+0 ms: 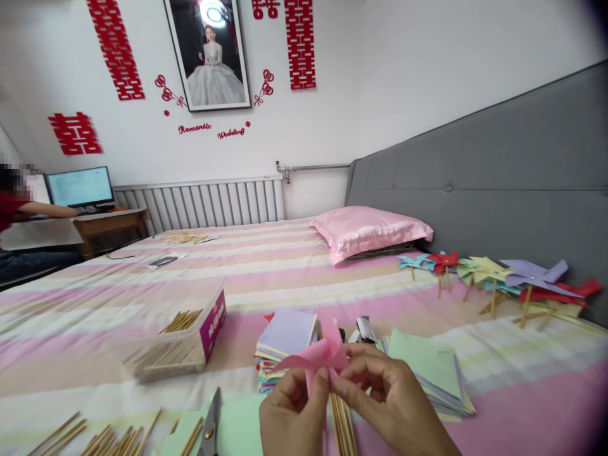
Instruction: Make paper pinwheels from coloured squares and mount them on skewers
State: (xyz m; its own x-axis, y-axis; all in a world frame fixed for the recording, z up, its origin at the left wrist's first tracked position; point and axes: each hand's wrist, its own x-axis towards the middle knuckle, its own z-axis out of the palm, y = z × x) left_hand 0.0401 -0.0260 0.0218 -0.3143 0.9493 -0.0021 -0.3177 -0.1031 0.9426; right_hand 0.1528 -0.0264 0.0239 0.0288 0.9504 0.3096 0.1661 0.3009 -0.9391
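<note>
Both my hands meet low in the middle of the view around a pink paper pinwheel [317,356]. My left hand [289,415] pinches its lower left part with thumb and fingers. My right hand [389,399] pinches the folded centre from the right. Several wooden sticks [342,424] stand between my hands, below the pinwheel; which hand holds them is hidden. Just behind lie a stack of coloured paper squares [285,339] and a second stack with a green top sheet [430,367].
Scissors [210,424] and loose wooden sticks [102,438] lie at the lower left. A clear box of sticks [178,345] sits on the striped bed [266,272]. Finished pinwheels [494,278] lean on the grey headboard [498,177], beside a pink pillow [368,229]. A person [14,209] sits at a desk far left.
</note>
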